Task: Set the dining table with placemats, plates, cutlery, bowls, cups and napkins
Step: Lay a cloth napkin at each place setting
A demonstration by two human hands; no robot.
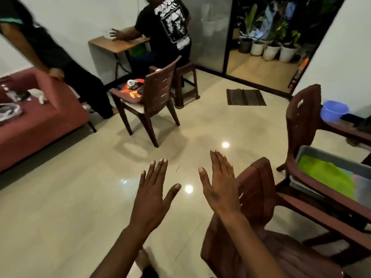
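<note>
Both hands, left hand (pixel 152 194) and right hand (pixel 219 188), hover empty over the floor (pixel 80 197), fingers straight; setting appears unstarted, so fetching placemats likely comes next.

Dining table (pixel 341 129): dark brown, at right edge of view, only partly in frame.
Bowl (pixel 334 110): blue-violet plastic, upright, standing on the table's far end beside a chair back.
Tray (pixel 331 157): grey, resting on a chair seat tucked under the table, tilted toward the camera.
Placemat (pixel 325 177): bright green, lying flat inside the tray; a reddish item partly visible beside it, unclear.
</note>
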